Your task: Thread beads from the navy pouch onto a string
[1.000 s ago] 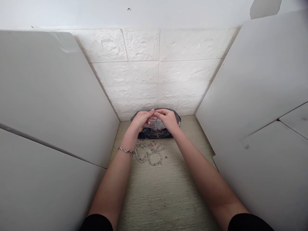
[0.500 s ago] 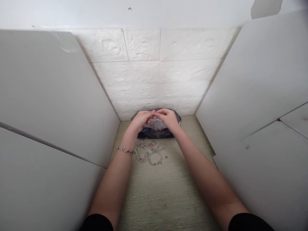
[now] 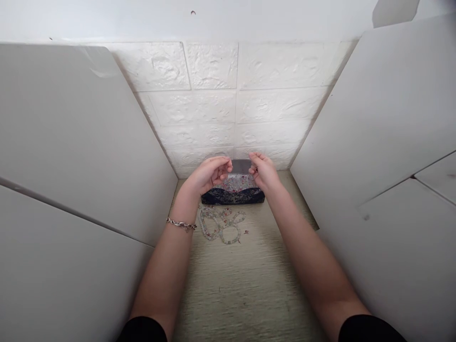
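My left hand (image 3: 215,174) is held above the left side of a dark blue patterned box (image 3: 233,196), with its fingers curled together. Across from it, my right hand (image 3: 262,170) is raised over the box's right side, thumb and forefinger pinched. Whatever either hand may hold is too fine to see. Many small pinkish and clear beads (image 3: 237,183) fill the box, and its grey back part (image 3: 241,166) shows between my hands. In front of the box lie beaded strands: a longer loop (image 3: 209,224), a round bracelet (image 3: 230,234) and a small loop (image 3: 238,218).
A tiny reddish piece (image 3: 246,232) lies right of the round bracelet on the pale wood-grain surface (image 3: 235,285). White panels (image 3: 89,142) stand close on the left, and another panel (image 3: 384,118) on the right. A white brick-textured wall (image 3: 213,104) closes the back.
My hands have come apart from fingertips touching. The right moved right and slightly up, the left slightly left, uncovering more of the box and its beads.
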The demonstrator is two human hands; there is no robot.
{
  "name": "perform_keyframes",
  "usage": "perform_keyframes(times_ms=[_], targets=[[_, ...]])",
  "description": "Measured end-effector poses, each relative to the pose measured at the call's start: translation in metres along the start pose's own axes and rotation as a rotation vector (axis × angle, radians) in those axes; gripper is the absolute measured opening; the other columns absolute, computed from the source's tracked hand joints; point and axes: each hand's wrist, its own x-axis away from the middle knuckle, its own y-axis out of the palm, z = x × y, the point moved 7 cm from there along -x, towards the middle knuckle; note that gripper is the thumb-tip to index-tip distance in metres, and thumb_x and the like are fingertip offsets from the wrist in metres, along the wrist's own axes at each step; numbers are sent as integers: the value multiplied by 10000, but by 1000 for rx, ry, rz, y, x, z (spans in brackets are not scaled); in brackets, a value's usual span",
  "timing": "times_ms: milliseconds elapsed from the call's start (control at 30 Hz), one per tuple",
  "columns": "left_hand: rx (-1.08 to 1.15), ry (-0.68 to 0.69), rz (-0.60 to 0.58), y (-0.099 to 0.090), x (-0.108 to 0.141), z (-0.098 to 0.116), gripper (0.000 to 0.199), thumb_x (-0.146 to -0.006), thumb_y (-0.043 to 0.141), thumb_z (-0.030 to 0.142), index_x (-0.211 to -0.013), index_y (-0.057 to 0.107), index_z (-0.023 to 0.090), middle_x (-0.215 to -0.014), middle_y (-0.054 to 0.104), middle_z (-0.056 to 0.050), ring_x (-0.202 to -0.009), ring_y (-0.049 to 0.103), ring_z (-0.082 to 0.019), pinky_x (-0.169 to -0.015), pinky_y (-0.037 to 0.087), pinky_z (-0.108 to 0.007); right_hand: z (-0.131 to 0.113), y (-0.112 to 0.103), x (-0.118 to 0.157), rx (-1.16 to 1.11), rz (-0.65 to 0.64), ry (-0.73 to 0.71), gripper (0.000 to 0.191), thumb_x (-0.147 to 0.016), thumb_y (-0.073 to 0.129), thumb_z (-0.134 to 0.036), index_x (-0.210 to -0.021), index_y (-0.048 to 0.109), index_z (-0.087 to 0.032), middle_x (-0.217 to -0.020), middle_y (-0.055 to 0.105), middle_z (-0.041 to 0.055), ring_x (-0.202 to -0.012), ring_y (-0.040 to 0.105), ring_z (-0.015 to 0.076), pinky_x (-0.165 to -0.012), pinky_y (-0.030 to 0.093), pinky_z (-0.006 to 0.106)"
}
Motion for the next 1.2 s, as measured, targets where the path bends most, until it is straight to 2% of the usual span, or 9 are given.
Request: perform_keyframes(times_ms=[167,400,733,900,1033,1200], targets=[[114,70,-38,7,16,26,136,-710,499,247,-630,485,138,-562,446,28,-384,340,-8,-309,189,-135,-14,-25,-7,-191,123,11,148,-631,595,-123,-650,450,-145,-471,313,-93,-372,261,8,-333,232,125],[134,160,-46,16,35,51,163,-738,485,270,-641,496,139,-448,353,54,-345,331,-16,-319,241,-135,-20,-47,-14,-292,253,9,155,-712,529,-96,-616,417,-145,-432,280,-97,-348,245,7,-320,223,122],[35,229,48,20,51,70,142,-761,433,287,-720,504,171,-457,287,50,-345,282,-15,-335,202,-152,-19,-60,-16,-341,333,41,184,-746,493,-90,-605,392,-152,-425,263,-99,-337,233,4,-310,214,113],[-96,219,190,13,56,72,213,-771,414,342,-848,529,180,-492,342,34,-391,368,-32,-384,268,-165,-19,-62,-16,-285,343,38,192,-744,509,-105,-611,378,-154,-439,254,-102,-339,227,-1,-317,219,114],[-91,245,205,12,55,73,224,-770,421,340,-875,538,180,-511,381,29,-443,426,-48,-475,358,-192,-19,-61,-15,-295,346,56,207,-743,513,-106,-604,367,-152,-439,253,-103,-338,227,-5,-321,224,113],[-53,259,196,11,53,73,184,-782,399,281,-779,549,173,-480,363,40,-430,402,-41,-585,408,-237,-18,-59,-15,-341,340,61,196,-758,486,-86,-610,373,-148,-434,248,-102,-339,223,-5,-317,214,111]])
